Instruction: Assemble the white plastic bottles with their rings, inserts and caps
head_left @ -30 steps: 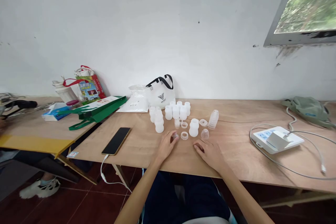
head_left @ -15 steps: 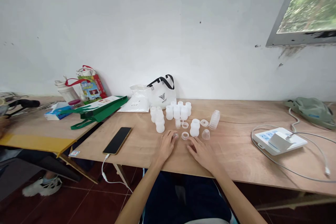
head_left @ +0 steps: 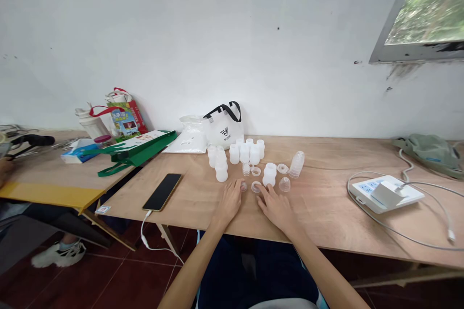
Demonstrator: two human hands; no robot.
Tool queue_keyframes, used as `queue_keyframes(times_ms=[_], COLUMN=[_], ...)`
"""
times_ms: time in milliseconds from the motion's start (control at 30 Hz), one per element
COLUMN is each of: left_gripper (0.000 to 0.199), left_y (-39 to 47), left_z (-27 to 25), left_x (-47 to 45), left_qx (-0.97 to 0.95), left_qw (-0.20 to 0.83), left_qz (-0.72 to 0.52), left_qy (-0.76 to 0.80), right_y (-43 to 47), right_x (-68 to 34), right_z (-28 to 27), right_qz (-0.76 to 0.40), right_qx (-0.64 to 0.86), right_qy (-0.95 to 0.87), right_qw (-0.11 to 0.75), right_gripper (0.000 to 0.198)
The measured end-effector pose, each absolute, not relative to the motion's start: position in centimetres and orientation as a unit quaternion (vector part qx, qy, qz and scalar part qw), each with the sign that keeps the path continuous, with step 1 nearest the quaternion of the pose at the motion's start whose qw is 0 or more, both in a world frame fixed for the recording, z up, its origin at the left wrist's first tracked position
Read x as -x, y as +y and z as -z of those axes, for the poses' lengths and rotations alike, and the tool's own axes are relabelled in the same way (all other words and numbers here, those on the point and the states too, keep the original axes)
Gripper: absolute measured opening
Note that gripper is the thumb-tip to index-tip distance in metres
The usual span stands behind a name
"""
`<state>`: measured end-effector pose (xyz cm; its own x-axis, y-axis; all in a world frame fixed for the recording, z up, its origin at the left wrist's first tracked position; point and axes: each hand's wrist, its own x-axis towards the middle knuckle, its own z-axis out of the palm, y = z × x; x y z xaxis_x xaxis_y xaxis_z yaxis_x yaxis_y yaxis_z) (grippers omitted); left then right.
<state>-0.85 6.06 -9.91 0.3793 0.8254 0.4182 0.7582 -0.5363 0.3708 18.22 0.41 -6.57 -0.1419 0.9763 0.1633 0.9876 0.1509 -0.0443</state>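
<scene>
My left hand (head_left: 230, 201) lies on the table with fingers stretched forward and close together. Its fingertips are beside a small clear plastic piece (head_left: 243, 186), perhaps touching it. My right hand (head_left: 276, 206) rests opposite with fingers spread, a fingertip on a clear ring (head_left: 255, 187). Just beyond its fingers stands a frosted white bottle (head_left: 269, 174), narrowed at the middle. To the right are a clear dome cap (head_left: 284, 184), a flat clear ring (head_left: 282, 168) and a tall clear capped bottle (head_left: 297, 164). Another ring (head_left: 255, 171) sits next to a small clear threaded part (head_left: 246, 169).
Several white bottles (head_left: 244, 153) stand behind, with more (head_left: 220, 164) at left. A white tote bag (head_left: 226, 130) and plastic packet (head_left: 188, 140) lean by the wall. A phone (head_left: 162, 192) charges at left; a power strip (head_left: 386, 194) with cables is right. A person's shoe (head_left: 60, 254) shows below.
My right hand has shifted slightly left, and a fingertip now rests over the clear ring. My left hand has barely moved. The view has tilted a little.
</scene>
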Motion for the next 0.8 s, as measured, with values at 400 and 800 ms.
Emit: queue_keyframes(times_ms=[400,800], left_gripper=[0.036,0.027], left_y=[5.8,6.2], left_z=[9.7,7.5], left_x=[1.0,0.8], left_qx=[-0.831,-0.751], left_qw=[0.086,0.198], left_qz=[-0.274,-0.461], left_qy=[0.476,0.430], right_y=[0.3,-0.2], right_x=[-19.0,-20.2], right_z=[7.7,8.1], right_qz=[0.024,-0.081], right_qx=[0.628,0.599], right_qy=[-0.768,-0.770], right_qw=[0.127,0.205], right_gripper=[0.035,0.042])
